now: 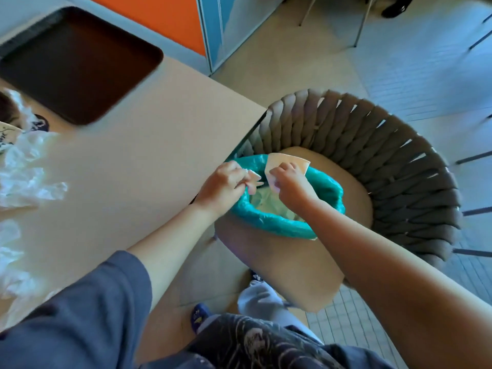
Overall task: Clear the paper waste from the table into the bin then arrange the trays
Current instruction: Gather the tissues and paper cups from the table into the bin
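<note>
A bin with a teal liner (269,222) sits on a chair seat beside the table's right corner. Over its opening, my right hand (291,186) grips a beige paper piece (279,159). Just to the left of it, my left hand (223,186) pinches a small scrap of pale paper (254,177) at the bin's rim. Pale paper lies inside the liner. A dark brown tray (77,65) rests on the beige table (138,155) at the far left. Crumpled white paper waste (24,169) lies along the table's left edge.
The grey woven chair (386,161) holds the bin and curves around it on the right. An orange and blue panel (186,25) stands beyond the table. Metal chair legs (362,22) rise at the top right on tiled floor. A patterned paper item (8,134) lies among the white waste.
</note>
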Action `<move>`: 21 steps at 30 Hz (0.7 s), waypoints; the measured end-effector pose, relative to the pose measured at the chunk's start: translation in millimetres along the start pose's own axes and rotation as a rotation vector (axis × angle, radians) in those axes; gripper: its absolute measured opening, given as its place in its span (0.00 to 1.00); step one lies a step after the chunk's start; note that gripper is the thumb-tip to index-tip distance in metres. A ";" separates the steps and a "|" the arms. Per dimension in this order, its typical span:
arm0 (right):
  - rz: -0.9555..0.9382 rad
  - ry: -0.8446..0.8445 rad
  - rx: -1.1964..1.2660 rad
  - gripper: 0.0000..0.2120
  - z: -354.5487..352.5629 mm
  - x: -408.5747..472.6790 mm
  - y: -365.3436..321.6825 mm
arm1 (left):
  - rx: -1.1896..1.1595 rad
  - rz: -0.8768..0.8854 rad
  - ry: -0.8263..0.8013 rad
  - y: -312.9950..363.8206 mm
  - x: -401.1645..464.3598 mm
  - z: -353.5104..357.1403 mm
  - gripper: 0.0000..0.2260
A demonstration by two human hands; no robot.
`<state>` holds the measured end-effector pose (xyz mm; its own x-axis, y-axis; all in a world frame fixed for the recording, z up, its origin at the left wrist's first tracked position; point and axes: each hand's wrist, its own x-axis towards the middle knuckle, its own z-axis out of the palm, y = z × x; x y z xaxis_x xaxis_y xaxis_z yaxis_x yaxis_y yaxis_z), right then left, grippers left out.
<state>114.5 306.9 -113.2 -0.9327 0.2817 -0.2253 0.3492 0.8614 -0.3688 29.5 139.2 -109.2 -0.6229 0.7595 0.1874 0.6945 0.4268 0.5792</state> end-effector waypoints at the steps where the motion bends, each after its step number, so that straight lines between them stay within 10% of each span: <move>1: 0.023 -0.006 0.008 0.16 0.8 -1.6 10.2 | -0.003 0.003 -0.021 4.2 7.0 7.9 0.03; 13: 0.173 -0.180 0.108 0.23 8.0 -23.4 73.3 | 0.000 -0.122 -0.351 29.6 39.7 73.7 0.15; 21: 0.096 -0.116 0.058 0.24 1.8 -13.9 58.3 | 0.041 -0.194 -0.297 21.5 22.7 53.8 0.16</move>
<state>148.0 352.4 -133.3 -0.8791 0.3081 -0.3637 0.4443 0.8058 -0.3915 49.7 192.0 -135.2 -0.6167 0.7696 -0.1653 0.5915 0.5917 0.5477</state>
